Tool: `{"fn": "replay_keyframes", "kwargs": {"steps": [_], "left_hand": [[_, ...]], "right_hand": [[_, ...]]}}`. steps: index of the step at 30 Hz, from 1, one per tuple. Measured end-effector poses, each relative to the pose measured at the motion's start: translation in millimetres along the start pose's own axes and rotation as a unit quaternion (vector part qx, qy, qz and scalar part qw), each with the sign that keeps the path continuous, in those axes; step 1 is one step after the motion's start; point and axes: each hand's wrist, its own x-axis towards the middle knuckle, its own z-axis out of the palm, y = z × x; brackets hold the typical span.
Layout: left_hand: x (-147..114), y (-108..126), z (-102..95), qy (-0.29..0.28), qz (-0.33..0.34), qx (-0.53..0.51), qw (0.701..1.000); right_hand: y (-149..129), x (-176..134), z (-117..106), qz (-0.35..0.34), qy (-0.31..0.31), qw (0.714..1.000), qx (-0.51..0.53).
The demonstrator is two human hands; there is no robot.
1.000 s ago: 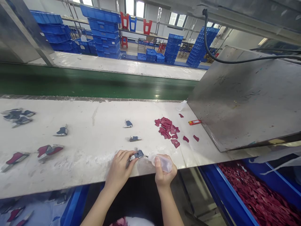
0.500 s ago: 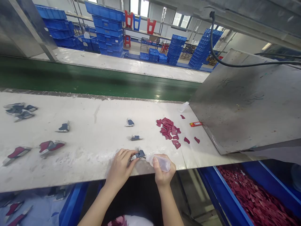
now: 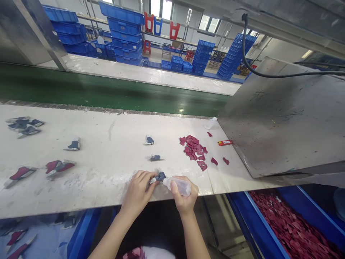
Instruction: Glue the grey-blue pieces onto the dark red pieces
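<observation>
My left hand (image 3: pixel 139 190) pinches a small dark blue and white piece (image 3: pixel 160 176) against the table near its front edge. In my right hand (image 3: pixel 185 201) lies a translucent squeeze bottle (image 3: pixel 180 186), tipped so its nozzle points left and meets or nearly meets the blue piece; exact contact is hard to make out. Two similar blue pieces rest just beyond, a flat-lying one (image 3: pixel 155 158) and another (image 3: pixel 149 140) farther back. Right of them is a pile of dark red cut pieces (image 3: pixel 193 146), with several loose ones around it.
More blue and red pieces (image 3: pixel 59 166) lie on the left of the white table (image 3: pixel 107 187). A red and yellow packet (image 3: pixel 224 142) sits beside a metal panel (image 3: pixel 285 122). Below right, a blue bin (image 3: pixel 269 228) holds many red pieces. A green belt (image 3: pixel 113 90) runs behind.
My right hand has shifted slightly left, bringing the bottle's nozzle up to the blue piece. My left hand stays in place, still pinching it.
</observation>
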Motion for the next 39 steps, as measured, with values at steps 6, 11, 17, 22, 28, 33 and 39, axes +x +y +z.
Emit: {"fn": "replay_keyframes", "kwargs": {"steps": [6, 11, 17, 22, 28, 33, 39], "left_hand": [[0, 1, -0.3, -0.002, -0.008, -0.002, 1.0], [0, 2, -1.7, -0.004, -0.009, 0.002, 1.0], [0, 2, -1.9, -0.005, -0.01, 0.007, 1.0], [-2, 2, -2.7, -0.014, -0.023, 0.003, 1.0], [0, 3, -1.0, 0.0, -0.032, 0.001, 0.999], [1, -1, -0.2, 0.021, -0.017, 0.003, 1.0], [2, -6, -0.5, 0.037, -0.013, -0.001, 0.999]], "right_hand": [[0, 1, 1, -0.004, -0.001, 1.0, -0.014], [4, 1, 0, -0.014, -0.014, 0.999, -0.026], [4, 0, 1, -0.014, -0.007, 0.999, -0.034], [4, -3, 2, 0.003, 0.018, 0.999, -0.029], [13, -3, -4, 0.056, 0.128, 0.99, 0.007], [9, 23, 9, 0.104, 0.119, 0.987, 0.018], [13, 54, 36, 0.121, 0.016, 0.992, 0.012]]}}
